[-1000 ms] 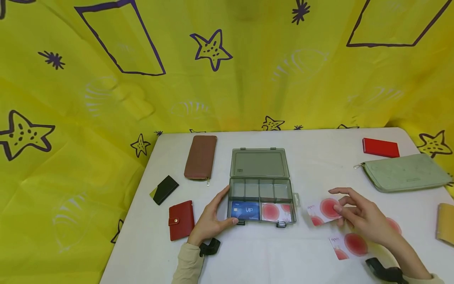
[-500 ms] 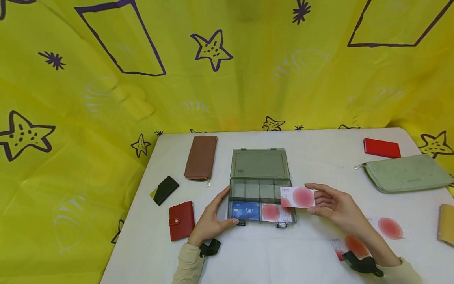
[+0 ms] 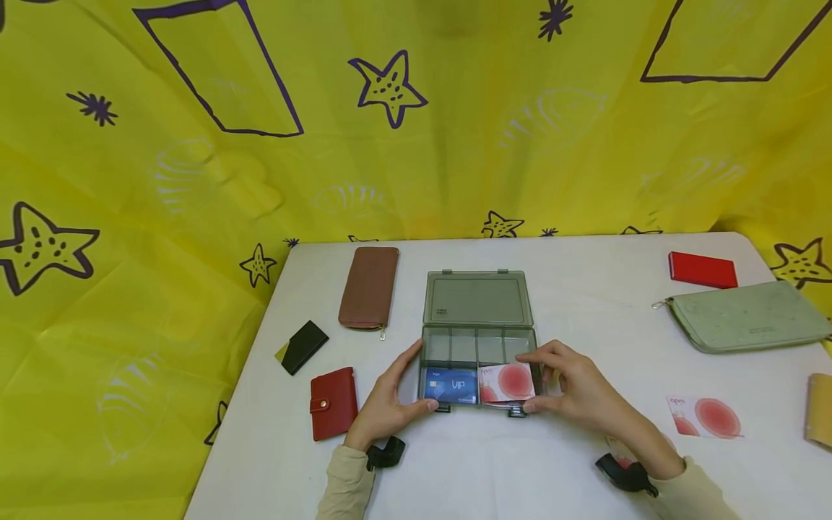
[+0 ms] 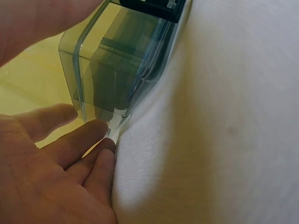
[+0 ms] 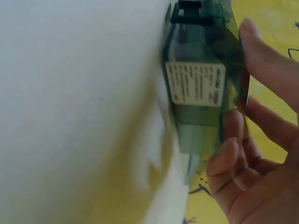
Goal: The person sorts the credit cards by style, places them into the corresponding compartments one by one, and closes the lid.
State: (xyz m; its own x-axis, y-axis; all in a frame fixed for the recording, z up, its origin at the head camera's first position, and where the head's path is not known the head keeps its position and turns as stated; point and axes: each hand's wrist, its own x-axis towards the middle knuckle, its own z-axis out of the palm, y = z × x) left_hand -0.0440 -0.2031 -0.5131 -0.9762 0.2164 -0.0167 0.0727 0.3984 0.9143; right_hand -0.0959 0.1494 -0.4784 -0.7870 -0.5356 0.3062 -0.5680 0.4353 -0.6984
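A translucent grey-green plastic box (image 3: 448,345) lies with its lid (image 3: 477,300) raised at the back. My left hand (image 3: 385,408) holds its left side, thumb along the front edge and fingers beside the wall. In the front left compartment lies a blue VIP card (image 3: 451,386). My right hand (image 3: 581,383) pinches a pink-and-white card (image 3: 497,386) over the front right compartment, thumb at the front edge and index finger at the back. In the right wrist view, the box's side carries a printed label (image 5: 196,84). The back compartments show no cards.
One pink card (image 3: 708,417) lies right of my right forearm; another is mostly hidden under that wrist. Left are a brown wallet (image 3: 368,289), a black card holder (image 3: 305,347) and a red wallet (image 3: 333,404). Right are a green wallet (image 3: 747,318), a red case (image 3: 702,269) and a yellow item (image 3: 820,412).
My right hand has carried the pink card leftward from the right side of the table, past the box's right edge, down to the front right compartment. My left hand stays on the box.
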